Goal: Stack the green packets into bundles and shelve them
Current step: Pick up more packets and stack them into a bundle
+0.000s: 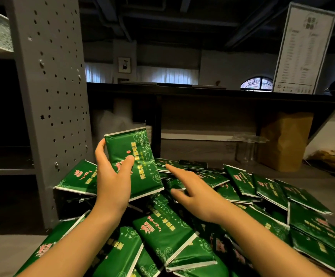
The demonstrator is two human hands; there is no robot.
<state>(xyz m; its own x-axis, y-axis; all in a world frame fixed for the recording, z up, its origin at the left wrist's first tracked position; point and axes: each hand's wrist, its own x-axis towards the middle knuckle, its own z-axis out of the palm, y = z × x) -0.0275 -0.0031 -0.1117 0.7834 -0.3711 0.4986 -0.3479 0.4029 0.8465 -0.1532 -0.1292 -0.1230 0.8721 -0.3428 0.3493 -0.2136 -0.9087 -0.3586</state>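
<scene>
Many green packets (162, 232) heaped | left hand (110, 176) grips raised packet (140, 172) (tilted) | right hand (198, 198) splayed, holding nothing

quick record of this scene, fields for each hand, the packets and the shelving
left hand: grips the held packet, thumb across its face
held packet: raised above the pile, tilted, printed side to camera
right hand: fingers extended toward the pile, holding nothing
pile: many green packets, loose and overlapping
shelf upright: grey, perforated, left of the pile
paper bag: brown, standing at back right
</scene>
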